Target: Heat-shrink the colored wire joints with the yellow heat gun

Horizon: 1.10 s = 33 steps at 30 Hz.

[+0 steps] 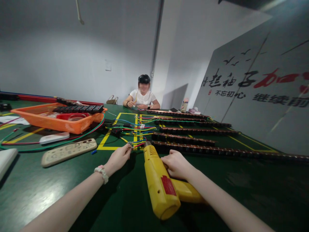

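Heat gun (159, 180) clasped by right hand (177, 164) points away at wires (136, 144) left hand (119, 158) pinches.

L hand (119, 158): pinch; R hand (177, 164): grip

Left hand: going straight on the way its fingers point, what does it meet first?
Left hand meets the coloured wires it pinches; just past them, probably the heat gun nozzle held by the right hand; depth unclear.

Yellow heat gun (155, 180) w/ red label (168, 186), green table (36, 193) w/ yellow lines (105, 139), orange basket (48, 124), multicolour wires (135, 129).
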Tool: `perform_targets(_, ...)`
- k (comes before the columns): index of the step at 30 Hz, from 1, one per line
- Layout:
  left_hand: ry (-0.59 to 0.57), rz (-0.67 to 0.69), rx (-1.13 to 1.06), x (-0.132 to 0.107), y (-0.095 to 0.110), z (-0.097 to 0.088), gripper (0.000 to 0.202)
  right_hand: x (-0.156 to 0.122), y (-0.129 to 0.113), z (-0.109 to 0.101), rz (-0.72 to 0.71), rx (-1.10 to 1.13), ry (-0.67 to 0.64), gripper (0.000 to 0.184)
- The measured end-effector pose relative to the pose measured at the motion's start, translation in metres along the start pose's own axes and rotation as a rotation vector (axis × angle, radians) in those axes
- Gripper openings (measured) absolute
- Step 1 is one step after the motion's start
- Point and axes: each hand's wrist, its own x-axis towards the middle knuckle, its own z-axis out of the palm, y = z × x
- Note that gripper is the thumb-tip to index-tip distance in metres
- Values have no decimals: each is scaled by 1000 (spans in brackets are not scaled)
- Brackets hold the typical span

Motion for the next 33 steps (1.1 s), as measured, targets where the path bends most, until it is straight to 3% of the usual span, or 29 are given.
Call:
perform_targets(22, -25, -32, 4, 0, 3, 0, 33, -1, 3, 4, 28, -31, 3, 13)
perform_targets(33, -12, -31, 9, 1, 6, 0, 34, 3, -4, 3, -28, -15, 29, 15)
